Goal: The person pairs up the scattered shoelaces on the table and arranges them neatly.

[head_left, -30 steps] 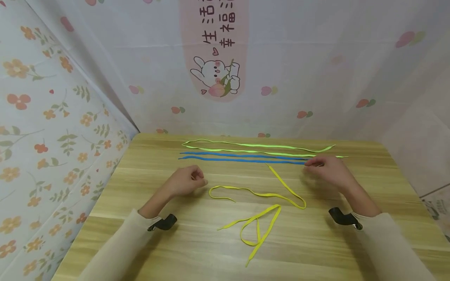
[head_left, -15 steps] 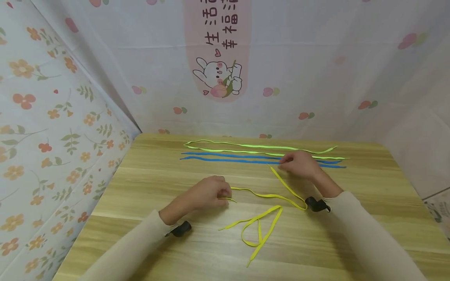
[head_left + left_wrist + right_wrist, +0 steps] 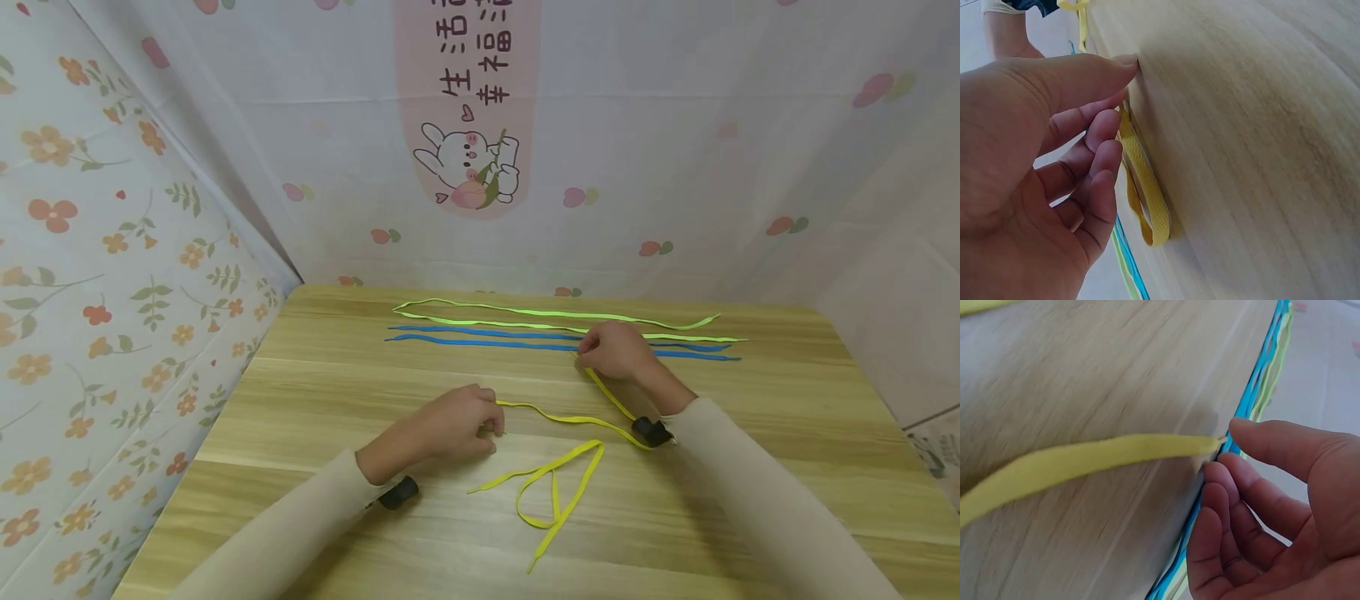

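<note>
A yellow shoelace point(image 3: 566, 418) lies in a loose bend on the table. My left hand point(image 3: 450, 422) is over its left end, fingers loosely bent; in the left wrist view the thumb and index fingertip stand apart, with the lace loop point(image 3: 1157, 219) beside the fingertips. My right hand point(image 3: 618, 350) is at the lace's other end, beside the blue laces. In the right wrist view the lace tip point(image 3: 1213, 445) sits between the spread thumb and index finger, not visibly pinched. A second yellow shoelace point(image 3: 577, 492) lies crossed over itself nearer to me.
Two blue lace strands point(image 3: 480, 342) run straight across the back of the wooden table point(image 3: 285, 400). Behind them lies a lime-green shoelace point(image 3: 547, 313) doubled back on itself. A printed white cloth point(image 3: 322, 150) hangs behind the table; flowered cloth point(image 3: 135, 275) hangs at left.
My right hand has moved left along the blue laces to the yellow lace's far end. My left hand has moved right and nearer to me, over the lace's left end.
</note>
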`<state>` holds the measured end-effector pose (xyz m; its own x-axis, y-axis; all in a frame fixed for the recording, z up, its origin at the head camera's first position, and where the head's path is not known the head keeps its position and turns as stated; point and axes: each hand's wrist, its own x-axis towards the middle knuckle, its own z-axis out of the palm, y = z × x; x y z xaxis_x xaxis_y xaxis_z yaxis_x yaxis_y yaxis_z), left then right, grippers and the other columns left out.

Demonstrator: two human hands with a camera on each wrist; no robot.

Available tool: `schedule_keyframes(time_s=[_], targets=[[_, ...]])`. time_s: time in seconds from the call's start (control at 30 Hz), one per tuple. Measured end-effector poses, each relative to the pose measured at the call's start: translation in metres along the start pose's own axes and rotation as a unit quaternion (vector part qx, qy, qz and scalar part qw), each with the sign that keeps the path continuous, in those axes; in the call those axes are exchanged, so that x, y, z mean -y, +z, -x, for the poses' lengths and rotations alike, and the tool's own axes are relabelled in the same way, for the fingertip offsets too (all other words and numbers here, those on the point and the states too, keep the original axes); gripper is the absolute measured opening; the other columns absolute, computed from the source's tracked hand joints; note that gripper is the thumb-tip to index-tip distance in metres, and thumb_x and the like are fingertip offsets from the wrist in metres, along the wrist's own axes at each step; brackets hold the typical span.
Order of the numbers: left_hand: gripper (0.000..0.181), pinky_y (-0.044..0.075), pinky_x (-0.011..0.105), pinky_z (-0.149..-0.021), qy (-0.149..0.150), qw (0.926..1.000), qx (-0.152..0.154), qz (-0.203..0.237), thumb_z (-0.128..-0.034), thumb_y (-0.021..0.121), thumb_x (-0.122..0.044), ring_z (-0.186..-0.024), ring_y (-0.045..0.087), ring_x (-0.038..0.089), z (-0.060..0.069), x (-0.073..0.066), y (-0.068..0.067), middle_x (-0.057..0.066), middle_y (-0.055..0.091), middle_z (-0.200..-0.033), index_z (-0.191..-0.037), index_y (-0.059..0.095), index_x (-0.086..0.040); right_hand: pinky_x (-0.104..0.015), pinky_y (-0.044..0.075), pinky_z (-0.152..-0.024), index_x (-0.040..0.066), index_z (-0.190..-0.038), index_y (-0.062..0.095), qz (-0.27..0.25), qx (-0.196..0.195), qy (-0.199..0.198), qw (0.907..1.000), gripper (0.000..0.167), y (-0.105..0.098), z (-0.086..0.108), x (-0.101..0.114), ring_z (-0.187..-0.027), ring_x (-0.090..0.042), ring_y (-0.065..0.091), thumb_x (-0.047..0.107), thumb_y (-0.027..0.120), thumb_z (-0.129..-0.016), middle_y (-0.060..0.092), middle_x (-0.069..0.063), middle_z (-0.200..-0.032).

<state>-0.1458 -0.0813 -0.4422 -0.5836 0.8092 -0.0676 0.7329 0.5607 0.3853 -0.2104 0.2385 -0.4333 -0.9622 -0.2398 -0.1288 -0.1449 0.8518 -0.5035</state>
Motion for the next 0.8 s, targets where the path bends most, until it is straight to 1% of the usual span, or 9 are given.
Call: schedule_keyframes(time_s=[0.1, 0.2, 0.43, 0.5, 0.63, 0.8], targets=[[0.009, 0.051, 0.026, -0.086, 0.007, 1.0, -0.003, -0.001, -0.0939, 0.086, -0.012, -0.092, 0.055, 0.014, -0.001, 0.0, 0.001, -0.006, 0.064, -0.096, -0.1, 0.079, -0.014, -0.052, 0.058, -0.087, 0.001, -0.108, 0.082, 0.005, -0.001, 0.003, 1.0, 0.02, 0.003, -0.003, 0.0, -0.097, -0.033, 0.072, 0.019, 0.079, -0.098, 0.08, -0.011, -0.103], [0.008, 0.05, 0.026, -0.084, 0.006, 1.0, -0.004, -0.001, -0.0943, 0.085, -0.012, -0.09, 0.054, 0.013, -0.002, 0.0, 0.003, -0.007, 0.062, -0.093, -0.098, 0.079, -0.015, -0.05, 0.058, -0.085, 0.002, -0.106, 0.082, 0.011, -0.005, 0.009, 0.9999, 0.018, 0.007, -0.005, -0.001, -0.093, -0.031, 0.071, 0.018, 0.08, -0.098, 0.079, -0.01, -0.101], [0.009, 0.049, 0.027, -0.083, -0.001, 1.0, -0.005, 0.003, -0.0936, 0.083, -0.011, -0.086, 0.053, 0.012, -0.003, 0.001, 0.003, -0.007, 0.06, -0.087, -0.089, 0.076, -0.014, -0.05, 0.058, -0.082, 0.005, -0.093, 0.082, 0.036, -0.022, 0.007, 0.9991, 0.011, 0.011, -0.009, 0.0, -0.084, -0.027, 0.068, 0.014, 0.078, -0.098, 0.076, -0.007, -0.091], [0.009, 0.049, 0.027, -0.083, -0.004, 1.0, -0.005, 0.005, -0.0945, 0.082, -0.011, -0.086, 0.053, 0.012, -0.003, 0.0, 0.003, -0.007, 0.061, -0.086, -0.089, 0.076, -0.014, -0.05, 0.058, -0.082, 0.007, -0.089, 0.081, 0.048, -0.023, 0.002, 0.9986, 0.013, 0.011, -0.009, 0.003, -0.083, -0.026, 0.067, 0.013, 0.076, -0.099, 0.075, -0.005, -0.088], [0.01, 0.049, 0.027, -0.082, -0.012, 0.9999, -0.004, 0.003, -0.0961, 0.083, -0.011, -0.086, 0.053, 0.012, -0.003, 0.0, 0.003, -0.007, 0.06, -0.086, -0.091, 0.075, -0.015, -0.047, 0.056, -0.078, 0.008, -0.082, 0.078, 0.069, -0.021, -0.009, 0.9974, 0.022, 0.012, -0.009, 0.005, -0.078, -0.025, 0.064, 0.01, 0.071, -0.102, 0.072, -0.004, -0.083], [0.013, 0.05, 0.029, -0.081, -0.029, 0.9994, -0.014, -0.013, -0.0948, 0.085, -0.013, -0.088, 0.053, 0.014, -0.003, 0.001, 0.003, -0.005, 0.06, -0.093, -0.1, 0.072, -0.014, -0.038, 0.048, -0.067, 0.012, -0.071, 0.072, 0.077, -0.015, -0.007, 0.9969, 0.033, 0.013, -0.009, 0.007, -0.067, -0.021, 0.055, 0.009, 0.066, -0.104, 0.063, 0.0, -0.072]])
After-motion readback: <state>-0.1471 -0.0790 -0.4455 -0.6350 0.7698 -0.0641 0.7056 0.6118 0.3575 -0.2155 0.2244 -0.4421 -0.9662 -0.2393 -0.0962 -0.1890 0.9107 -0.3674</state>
